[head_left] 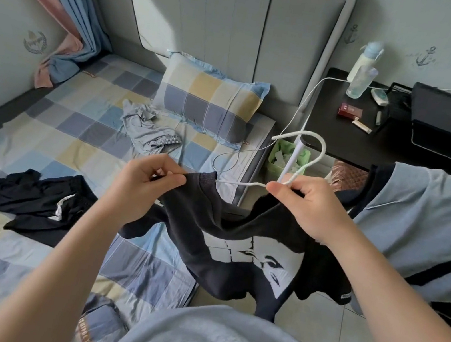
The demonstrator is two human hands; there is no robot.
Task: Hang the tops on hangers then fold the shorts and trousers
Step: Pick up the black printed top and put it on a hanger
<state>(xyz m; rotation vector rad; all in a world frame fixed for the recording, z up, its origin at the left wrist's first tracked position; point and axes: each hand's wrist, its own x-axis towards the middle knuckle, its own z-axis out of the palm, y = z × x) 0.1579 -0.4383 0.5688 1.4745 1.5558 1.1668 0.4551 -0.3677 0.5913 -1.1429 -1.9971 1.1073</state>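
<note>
Black top [237, 233]: soft, light, limp, probably no slip; slung between both grips over bed edge. Left hand [149, 184] pinching collar; right hand [308, 206] clenched round white hanger [241, 183] neck and cloth. Best taken at shoulders. Left of grips: checked bedsheet [55, 122], black garment [32, 197]. Beyond: dark side table [344, 137].

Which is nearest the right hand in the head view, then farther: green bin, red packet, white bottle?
1. Green bin, just beyond the right hand.
2. Red packet, on the black table.
3. White bottle, at the table's far edge.
</note>
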